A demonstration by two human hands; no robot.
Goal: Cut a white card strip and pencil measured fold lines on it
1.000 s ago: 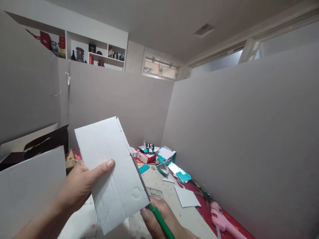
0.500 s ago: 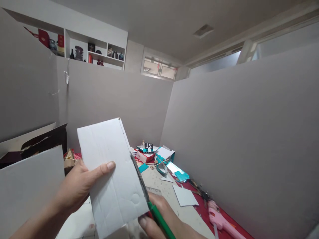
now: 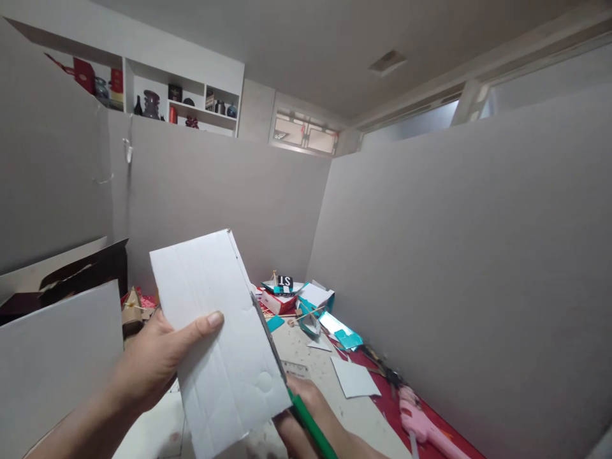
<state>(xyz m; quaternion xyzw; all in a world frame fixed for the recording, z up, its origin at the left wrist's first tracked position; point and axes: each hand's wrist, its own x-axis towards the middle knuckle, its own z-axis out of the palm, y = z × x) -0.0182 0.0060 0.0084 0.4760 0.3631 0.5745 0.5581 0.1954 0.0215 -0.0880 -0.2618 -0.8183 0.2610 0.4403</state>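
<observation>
White creased cardboard sheet [image 3: 217, 341] pinched in my left hand [image 3: 157, 360], long axis 11-to-5 o'clock. Right hand [image 3: 310, 424] at its 5 o'clock, gripping green-handled scissors [image 3: 306, 424], blade along right edge.

The work table [image 3: 313, 370] has a pale, speckled top with a red cover [image 3: 396, 408] along its right edge. On the red part lies a pink glue gun [image 3: 421, 424], with dark tools just beyond it, too blurred to name. 1 white card piece [image 3: 354, 377] rests flat near the middle, a smaller white scrap [image 3: 319, 345] beyond it. A clear ruler [image 3: 296, 368] lies nearer. At the far end sit teal paper scraps [image 3: 343, 334], a red box [image 3: 280, 301] and a small black sign [image 3: 285, 281].
</observation>
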